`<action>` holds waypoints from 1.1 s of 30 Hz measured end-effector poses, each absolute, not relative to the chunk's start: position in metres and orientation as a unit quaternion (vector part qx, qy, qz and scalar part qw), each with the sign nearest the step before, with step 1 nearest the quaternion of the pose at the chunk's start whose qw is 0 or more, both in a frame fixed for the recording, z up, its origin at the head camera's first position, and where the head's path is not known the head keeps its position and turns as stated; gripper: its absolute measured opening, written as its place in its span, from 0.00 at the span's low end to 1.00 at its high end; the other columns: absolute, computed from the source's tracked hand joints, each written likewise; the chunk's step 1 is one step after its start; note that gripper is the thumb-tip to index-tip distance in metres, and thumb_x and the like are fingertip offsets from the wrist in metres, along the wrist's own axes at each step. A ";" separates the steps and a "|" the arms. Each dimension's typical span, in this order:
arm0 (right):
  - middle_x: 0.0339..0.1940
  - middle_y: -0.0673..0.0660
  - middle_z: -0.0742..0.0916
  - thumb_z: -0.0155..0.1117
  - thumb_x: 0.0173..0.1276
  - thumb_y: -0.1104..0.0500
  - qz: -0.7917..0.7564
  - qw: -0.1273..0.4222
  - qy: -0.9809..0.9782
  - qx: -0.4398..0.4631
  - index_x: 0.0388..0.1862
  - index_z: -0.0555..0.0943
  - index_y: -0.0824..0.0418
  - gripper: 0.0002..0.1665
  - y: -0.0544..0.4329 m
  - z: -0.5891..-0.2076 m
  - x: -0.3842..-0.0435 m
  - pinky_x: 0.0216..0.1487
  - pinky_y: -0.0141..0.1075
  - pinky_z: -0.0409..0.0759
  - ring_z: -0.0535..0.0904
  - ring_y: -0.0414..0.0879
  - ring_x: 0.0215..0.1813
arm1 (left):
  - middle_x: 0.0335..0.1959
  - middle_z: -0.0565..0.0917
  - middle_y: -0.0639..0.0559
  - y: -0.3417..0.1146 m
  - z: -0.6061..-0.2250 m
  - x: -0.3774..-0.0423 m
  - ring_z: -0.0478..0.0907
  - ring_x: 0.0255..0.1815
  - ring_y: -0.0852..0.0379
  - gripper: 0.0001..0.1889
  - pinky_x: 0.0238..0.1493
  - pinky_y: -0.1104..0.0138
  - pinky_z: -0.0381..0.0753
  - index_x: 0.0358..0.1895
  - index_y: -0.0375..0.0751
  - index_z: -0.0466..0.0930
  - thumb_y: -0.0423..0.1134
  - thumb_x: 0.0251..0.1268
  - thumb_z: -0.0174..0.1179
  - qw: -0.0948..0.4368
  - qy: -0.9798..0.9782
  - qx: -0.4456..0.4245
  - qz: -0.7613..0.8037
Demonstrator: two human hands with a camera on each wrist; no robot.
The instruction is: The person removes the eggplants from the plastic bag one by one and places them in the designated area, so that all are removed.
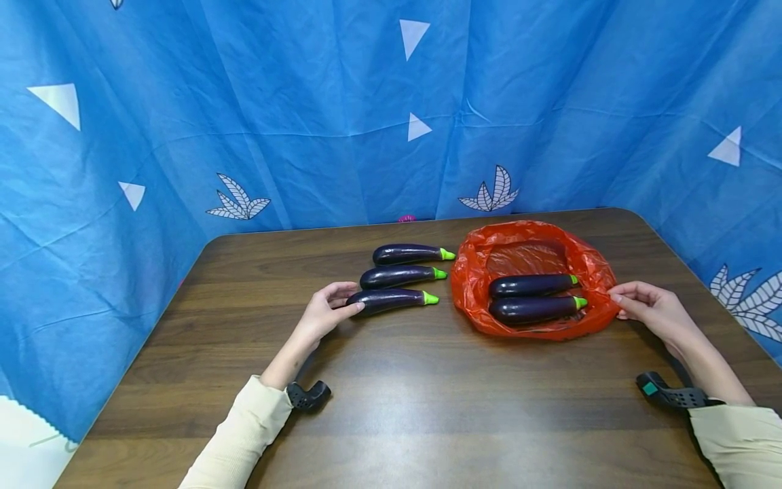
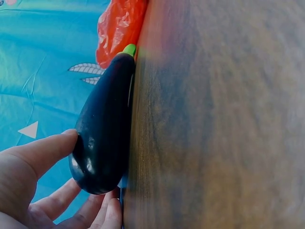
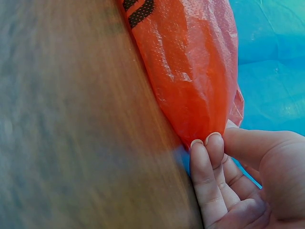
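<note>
My left hand (image 1: 326,312) is at the blunt end of the nearest eggplant (image 1: 391,300), thumb on one side and fingers around the other. This dark purple eggplant (image 2: 106,126) lies on the table with its bright green stem pointing right; in the left wrist view my thumb (image 2: 57,148) touches its skin. Two more eggplants lie behind it, a middle one (image 1: 397,276) and a far one (image 1: 408,254). On the right, my right hand (image 1: 656,312) pinches the edge of a red plastic bag (image 3: 190,71). Inside the open bag, two eggplants (image 1: 531,310) lie side by side.
The brown wooden table (image 1: 391,421) extends in front of both arms. A blue patterned cloth (image 1: 342,102) hangs behind and beside it. Each wrist wears a black strap, such as the left wrist's strap (image 1: 309,396). Dark print shows on the bag's outside.
</note>
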State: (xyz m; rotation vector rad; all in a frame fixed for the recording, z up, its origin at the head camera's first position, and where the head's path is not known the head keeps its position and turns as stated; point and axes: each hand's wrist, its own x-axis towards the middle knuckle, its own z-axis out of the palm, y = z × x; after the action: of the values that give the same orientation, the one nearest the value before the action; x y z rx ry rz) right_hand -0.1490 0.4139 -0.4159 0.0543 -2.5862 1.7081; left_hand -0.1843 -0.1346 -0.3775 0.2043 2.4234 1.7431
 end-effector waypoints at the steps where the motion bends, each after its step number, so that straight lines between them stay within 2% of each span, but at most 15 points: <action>1: 0.33 0.40 0.83 0.56 0.71 0.61 0.551 0.021 -0.834 0.018 0.42 0.80 0.56 0.06 0.414 -0.416 -0.149 0.32 0.24 0.77 0.78 0.36 0.31 | 0.54 0.74 0.31 -0.134 -0.373 -0.182 0.71 0.54 0.37 0.24 0.45 0.65 0.74 0.58 0.24 0.69 0.29 0.59 0.62 0.074 0.810 0.070 0.578; 7: 0.33 0.39 0.83 0.56 0.71 0.61 0.552 0.022 -0.834 0.019 0.42 0.80 0.57 0.06 0.414 -0.416 -0.149 0.32 0.24 0.77 0.78 0.36 0.31 | 0.54 0.73 0.31 -0.134 -0.371 -0.179 0.70 0.56 0.37 0.24 0.51 0.58 0.73 0.58 0.24 0.69 0.29 0.59 0.62 0.070 0.809 0.074 0.579; 12: 0.33 0.39 0.83 0.56 0.71 0.61 0.549 0.019 -0.835 0.015 0.42 0.79 0.57 0.06 0.414 -0.416 -0.149 0.32 0.25 0.77 0.78 0.36 0.31 | 0.54 0.72 0.27 -0.135 -0.372 -0.184 0.69 0.56 0.36 0.25 0.58 0.52 0.67 0.58 0.22 0.68 0.27 0.57 0.63 0.052 0.805 0.084 0.585; 19: 0.33 0.38 0.83 0.56 0.71 0.61 0.548 0.023 -0.836 0.017 0.42 0.80 0.57 0.06 0.414 -0.416 -0.149 0.32 0.24 0.77 0.78 0.35 0.31 | 0.54 0.74 0.30 -0.139 -0.379 -0.194 0.70 0.57 0.39 0.25 0.58 0.55 0.67 0.57 0.25 0.70 0.30 0.56 0.66 0.008 0.822 0.103 0.560; 25: 0.32 0.41 0.83 0.56 0.71 0.61 0.550 0.020 -0.835 0.016 0.41 0.80 0.55 0.06 0.414 -0.415 -0.149 0.32 0.24 0.77 0.78 0.37 0.30 | 0.53 0.76 0.34 -0.132 -0.368 -0.192 0.71 0.56 0.42 0.23 0.58 0.53 0.67 0.55 0.30 0.74 0.32 0.55 0.67 -0.035 0.840 0.127 0.527; 33: 0.31 0.42 0.83 0.56 0.71 0.61 0.550 0.021 -0.834 0.019 0.40 0.80 0.53 0.06 0.414 -0.415 -0.149 0.32 0.24 0.76 0.78 0.38 0.30 | 0.50 0.78 0.42 -0.101 -0.346 -0.189 0.74 0.53 0.47 0.22 0.55 0.56 0.70 0.53 0.34 0.77 0.34 0.52 0.70 -0.109 0.849 0.190 0.481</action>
State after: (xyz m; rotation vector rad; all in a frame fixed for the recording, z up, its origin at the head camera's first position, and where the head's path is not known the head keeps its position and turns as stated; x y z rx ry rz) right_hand -0.1488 0.4136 -0.4149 0.0604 -2.5872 1.7062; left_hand -0.1887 -0.1011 -0.3456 0.6437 2.8704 1.6246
